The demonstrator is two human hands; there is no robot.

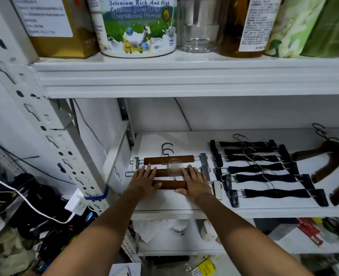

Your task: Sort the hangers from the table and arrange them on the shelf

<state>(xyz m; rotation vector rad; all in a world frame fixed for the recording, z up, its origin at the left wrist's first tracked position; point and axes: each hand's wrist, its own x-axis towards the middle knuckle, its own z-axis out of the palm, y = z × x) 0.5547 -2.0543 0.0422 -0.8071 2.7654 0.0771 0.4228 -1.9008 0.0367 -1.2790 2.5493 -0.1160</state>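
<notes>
1. A home storeroom: a white slotted steel rack point(35, 116) fills the view.
2. At 12 o'clock, a milk-powder tin point(136, 26), a glass jar point(198, 24) and a labelled bottle point(242, 26) stand on its upper shelf point(184, 76).
3. At 8 o'clock, a charger point(76, 204) lies amid clutter point(15, 246).

The nearest brown clip hanger point(172, 184) shows only the middle of its bar. The left hand point(144, 182) covers its left end and the clip there, and the right hand point(196, 184) covers most of its right part. A blurred patch point(173, 168) just beyond it hides what lies under it. The dark brown hangers point(331, 156) at far right are cut by the edge. The goat milk powder tin point(136, 26) is cut at the top. The small print on the bottle label point(258, 22) is not readable. The red items point(310, 232) on the level below are too blurred to name.
</notes>
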